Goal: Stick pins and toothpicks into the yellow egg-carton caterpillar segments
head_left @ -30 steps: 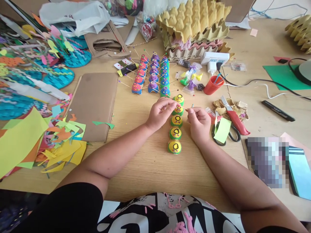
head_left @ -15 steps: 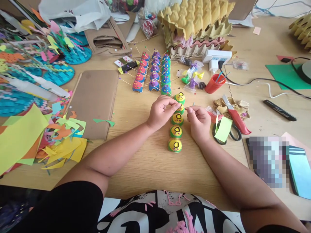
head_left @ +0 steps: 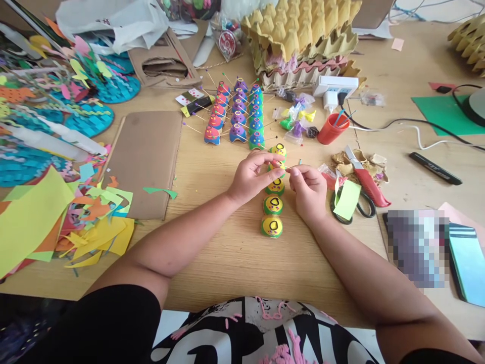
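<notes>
Pinching thin stick (head_left: 287, 168) in right hand (head_left: 311, 194) fingers; left hand (head_left: 250, 178) fingers around its tip, grip unclear. Hasty tug could bend stick, jolt yellow-green row (head_left: 272, 226).

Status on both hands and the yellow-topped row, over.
Right hand pinching thin stick; left hand at its other end, grip unclear. Yellow-topped row partly hidden by left fingers. Black-handled scissors near right forearm.

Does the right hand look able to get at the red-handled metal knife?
Probably yes: the red-handled knife lies uncovered nearby, past light-green paper and black-handled scissors it could likely pass over. But the right hand appears to pinch a thin stick.
</notes>
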The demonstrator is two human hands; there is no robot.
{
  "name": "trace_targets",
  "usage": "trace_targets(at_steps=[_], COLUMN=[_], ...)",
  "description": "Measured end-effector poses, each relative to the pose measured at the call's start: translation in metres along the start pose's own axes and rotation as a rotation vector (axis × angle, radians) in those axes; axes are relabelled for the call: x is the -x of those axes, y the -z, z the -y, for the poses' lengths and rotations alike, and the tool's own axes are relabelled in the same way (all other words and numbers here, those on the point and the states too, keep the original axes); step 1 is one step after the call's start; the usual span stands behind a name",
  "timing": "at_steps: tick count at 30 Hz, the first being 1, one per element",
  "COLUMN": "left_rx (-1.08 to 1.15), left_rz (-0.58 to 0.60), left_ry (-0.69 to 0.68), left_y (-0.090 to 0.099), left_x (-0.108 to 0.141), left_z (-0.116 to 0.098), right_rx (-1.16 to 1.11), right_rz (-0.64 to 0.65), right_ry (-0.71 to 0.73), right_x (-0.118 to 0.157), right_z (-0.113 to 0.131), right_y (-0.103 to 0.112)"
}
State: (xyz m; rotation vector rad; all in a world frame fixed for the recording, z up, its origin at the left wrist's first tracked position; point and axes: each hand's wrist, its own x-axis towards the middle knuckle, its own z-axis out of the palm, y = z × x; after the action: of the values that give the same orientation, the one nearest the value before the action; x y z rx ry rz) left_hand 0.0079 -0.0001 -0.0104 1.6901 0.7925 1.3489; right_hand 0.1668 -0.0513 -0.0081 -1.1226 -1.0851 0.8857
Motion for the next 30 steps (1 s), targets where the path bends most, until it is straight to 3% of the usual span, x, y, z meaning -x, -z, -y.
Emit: trace_targets(at_steps=[5,18,27,30], left_rx=[0.015,0.044,-0.315,-0.361], left_rz=[-0.005,-0.02,0.044,0.003], left_ry=[0.007,0.012,-0.248,-0.285], left_y=[-0.0018,0.0011,0.0062,0.0058], left_x=[0.0,-0.002,-0.006,-0.0045], left_z=[-0.0009,0.0004,-0.0042,-0.0046], right_rx=[0.023,-0.023,-0.001,0.026], right_rz=[0.065,0.009,0.02,-0.074], right_ry=[0.034,0.005,0.054,0.105], right_x=[0.0024,-0.0007,-0.0025,-0.0018], right_z=[0.0033,0.001,0.0003,0.0053], right_y=[-0.0017,0.0004,0.0022,0.0016])
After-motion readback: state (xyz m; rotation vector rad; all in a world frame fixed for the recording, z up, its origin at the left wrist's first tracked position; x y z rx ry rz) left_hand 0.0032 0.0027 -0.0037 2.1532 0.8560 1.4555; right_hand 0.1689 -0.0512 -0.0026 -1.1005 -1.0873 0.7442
